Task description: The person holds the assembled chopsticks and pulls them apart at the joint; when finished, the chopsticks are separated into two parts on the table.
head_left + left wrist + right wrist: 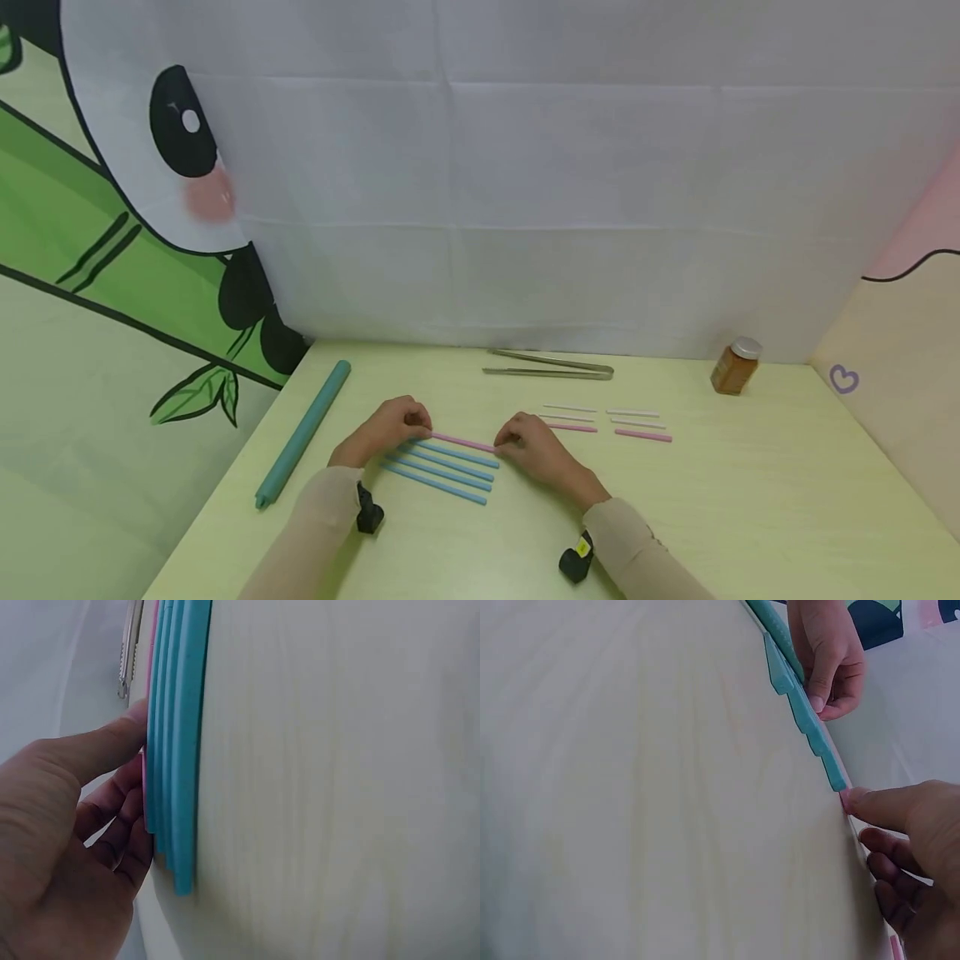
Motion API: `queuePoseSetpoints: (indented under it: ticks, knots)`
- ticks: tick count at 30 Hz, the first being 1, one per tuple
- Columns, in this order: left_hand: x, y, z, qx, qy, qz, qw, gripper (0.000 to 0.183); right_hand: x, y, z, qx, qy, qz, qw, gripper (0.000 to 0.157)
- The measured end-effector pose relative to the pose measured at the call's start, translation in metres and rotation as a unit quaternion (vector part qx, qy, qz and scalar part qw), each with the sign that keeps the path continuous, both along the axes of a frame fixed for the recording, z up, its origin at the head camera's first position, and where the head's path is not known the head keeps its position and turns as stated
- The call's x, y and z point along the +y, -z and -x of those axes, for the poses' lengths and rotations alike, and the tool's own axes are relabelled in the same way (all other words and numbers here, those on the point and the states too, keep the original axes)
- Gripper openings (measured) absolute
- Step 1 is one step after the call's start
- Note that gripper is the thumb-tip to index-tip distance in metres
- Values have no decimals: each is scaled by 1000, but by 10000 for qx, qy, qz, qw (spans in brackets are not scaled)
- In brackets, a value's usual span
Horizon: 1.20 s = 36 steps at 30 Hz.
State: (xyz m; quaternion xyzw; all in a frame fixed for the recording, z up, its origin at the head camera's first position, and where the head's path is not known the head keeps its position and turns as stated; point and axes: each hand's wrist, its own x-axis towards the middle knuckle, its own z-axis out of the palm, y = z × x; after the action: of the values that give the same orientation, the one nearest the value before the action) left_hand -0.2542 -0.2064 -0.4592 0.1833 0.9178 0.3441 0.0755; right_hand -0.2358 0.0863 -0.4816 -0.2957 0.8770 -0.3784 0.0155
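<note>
A long pink stick [461,442] spans between the two hands just behind a row of several blue sticks [450,475] on the table. My left hand [390,429] pinches its left end between thumb and fingers. At the other end, my right hand [542,457] pinches it too. In the left wrist view the pink stick shows as a thin line beside the blue sticks [187,750], partly hidden by them. The right wrist view shows the right thumb [881,806] on the pink tip, right by the nearest blue stick end.
A teal roll [303,433] lies at the left edge. Metal tongs [551,372] are at the back. Short white sticks [633,412] and short pink sticks [643,436] lie in two groups beyond the right hand. A brown jar with a silver lid [736,367] stands back right.
</note>
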Motion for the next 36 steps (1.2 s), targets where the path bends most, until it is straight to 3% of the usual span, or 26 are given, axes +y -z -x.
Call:
queuePoseSetpoints:
  ticks: [8, 12, 19, 29, 36]
  knots:
    - [0, 3, 0, 259, 216, 156, 9993, 6, -3, 0, -3, 159, 33, -80, 9998, 12]
    - [3, -8, -2, 25, 249, 87, 9996, 6, -2, -2, -5, 204, 101, -142, 9996, 7]
    - [13, -33, -3, -205, 540, 197, 9981, 3, 6, -25, -9, -364, 150, 194, 9990, 6]
    - [61, -64, -15, 230, 998, 440, 9938, 9, 10, -48, -11, -68, -20, 307, 9995, 10]
    - [85, -65, -21, 341, 1058, 388, 9930, 7, 14, -55, -15, 142, -95, 300, 9994, 10]
